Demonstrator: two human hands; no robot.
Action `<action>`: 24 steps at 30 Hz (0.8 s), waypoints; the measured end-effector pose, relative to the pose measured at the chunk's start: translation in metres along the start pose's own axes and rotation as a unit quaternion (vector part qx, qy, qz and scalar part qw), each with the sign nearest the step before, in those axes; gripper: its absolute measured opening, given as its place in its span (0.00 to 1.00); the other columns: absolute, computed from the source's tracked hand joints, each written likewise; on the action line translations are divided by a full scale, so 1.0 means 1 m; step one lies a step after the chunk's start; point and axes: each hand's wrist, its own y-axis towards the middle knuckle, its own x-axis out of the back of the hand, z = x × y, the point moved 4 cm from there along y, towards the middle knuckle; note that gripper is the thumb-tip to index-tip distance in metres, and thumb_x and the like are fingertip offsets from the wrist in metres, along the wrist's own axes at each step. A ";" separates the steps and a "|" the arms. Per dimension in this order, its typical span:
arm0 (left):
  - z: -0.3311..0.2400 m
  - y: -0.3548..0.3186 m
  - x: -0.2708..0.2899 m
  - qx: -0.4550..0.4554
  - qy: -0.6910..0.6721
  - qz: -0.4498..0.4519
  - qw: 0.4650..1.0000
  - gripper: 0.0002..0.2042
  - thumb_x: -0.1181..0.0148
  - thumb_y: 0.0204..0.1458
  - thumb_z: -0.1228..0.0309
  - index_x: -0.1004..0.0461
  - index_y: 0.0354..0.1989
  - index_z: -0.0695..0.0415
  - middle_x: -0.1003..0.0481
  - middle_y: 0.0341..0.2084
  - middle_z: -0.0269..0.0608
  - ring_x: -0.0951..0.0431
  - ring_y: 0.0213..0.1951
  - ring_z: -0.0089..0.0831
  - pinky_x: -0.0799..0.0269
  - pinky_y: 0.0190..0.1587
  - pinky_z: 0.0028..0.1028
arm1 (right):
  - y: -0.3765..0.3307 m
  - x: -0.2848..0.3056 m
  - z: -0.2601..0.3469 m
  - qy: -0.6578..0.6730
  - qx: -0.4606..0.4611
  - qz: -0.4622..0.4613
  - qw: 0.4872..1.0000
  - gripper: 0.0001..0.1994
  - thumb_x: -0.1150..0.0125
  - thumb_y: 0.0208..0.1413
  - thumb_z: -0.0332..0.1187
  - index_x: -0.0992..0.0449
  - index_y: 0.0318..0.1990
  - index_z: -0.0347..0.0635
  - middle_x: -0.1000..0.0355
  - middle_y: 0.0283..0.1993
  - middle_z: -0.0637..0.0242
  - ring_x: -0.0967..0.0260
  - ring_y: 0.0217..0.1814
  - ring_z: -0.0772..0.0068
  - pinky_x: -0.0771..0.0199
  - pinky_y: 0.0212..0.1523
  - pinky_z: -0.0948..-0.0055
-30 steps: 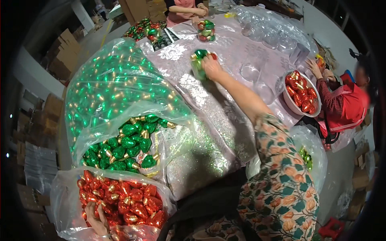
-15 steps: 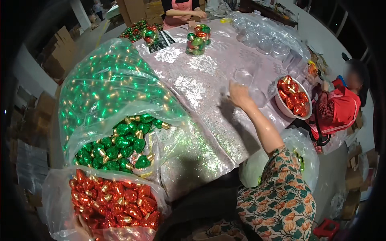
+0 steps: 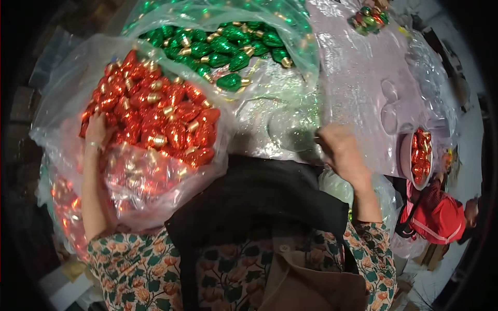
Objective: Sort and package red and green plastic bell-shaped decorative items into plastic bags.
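Red glittery bulb-shaped ornaments with gold caps fill a clear plastic bag on the left. My left hand is down among them at the bag's left side, its fingertips partly hidden by the ornaments. At the table's near edge, my right hand has its fingers curled. Beside its fingers shows the faint round outline of a clear plastic jar, which it appears to grip. Beyond the red ones lie green glittery bulb ornaments at the mouth of another clear bag.
Clear jars lie on the pink patterned tablecloth to the right, near a white tub of red ornaments. A jar of mixed ornaments stands at the far side. A person in red is at the right.
My view has swung down and left. My right hand has drawn back from the clear jars to the near table edge. My left hand now shows fully among the red ornaments.
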 end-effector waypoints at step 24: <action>-0.376 0.072 0.011 -0.384 0.086 0.001 0.919 0.11 0.45 0.38 0.71 0.23 0.32 0.58 0.25 0.35 0.48 0.23 0.37 0.43 0.27 0.37 0.37 | -0.562 -0.230 -0.191 -0.149 -0.432 -0.132 0.880 0.13 0.45 0.44 0.39 0.25 0.23 0.38 0.28 0.23 0.51 0.31 0.25 0.51 0.33 0.25 0.55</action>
